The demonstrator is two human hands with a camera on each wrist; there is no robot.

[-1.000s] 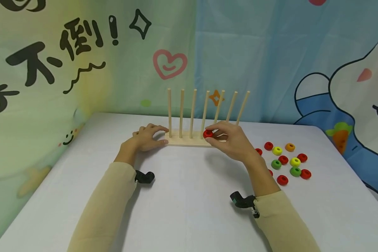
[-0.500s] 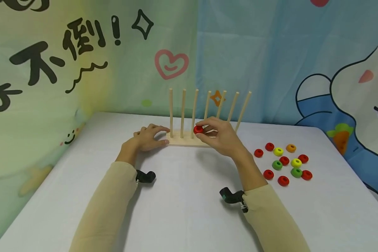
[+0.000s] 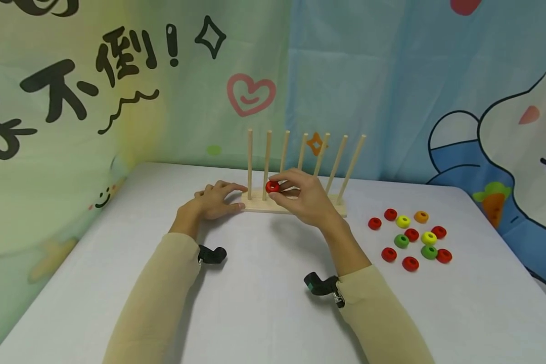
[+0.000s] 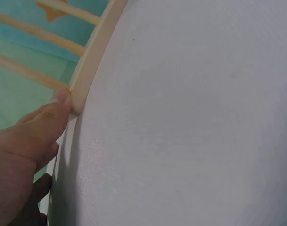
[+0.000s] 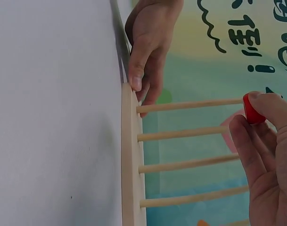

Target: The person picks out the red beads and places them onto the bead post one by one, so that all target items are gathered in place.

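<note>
My left hand pinches the left end of a wooden peg stand, thumb in front and fingers behind, as the right wrist view shows. Several upright pegs rise in a row from its flat base. Between thumb and fingertips, my right hand holds a red bead with a hole through it. In the head view the bead overlaps the area near the two leftmost pegs. From the right wrist, the red bead appears at the free end of the leftmost peg. No beads show on the pegs.
Loose beads lie scattered on the white table to the right: several red ones, two yellow, two green and an orange one. A printed cloth backdrop hangs behind the table.
My right hand has carried the red bead leftward along the pegs, from near the middle toward the left end. My left hand keeps its grip on the stand.
</note>
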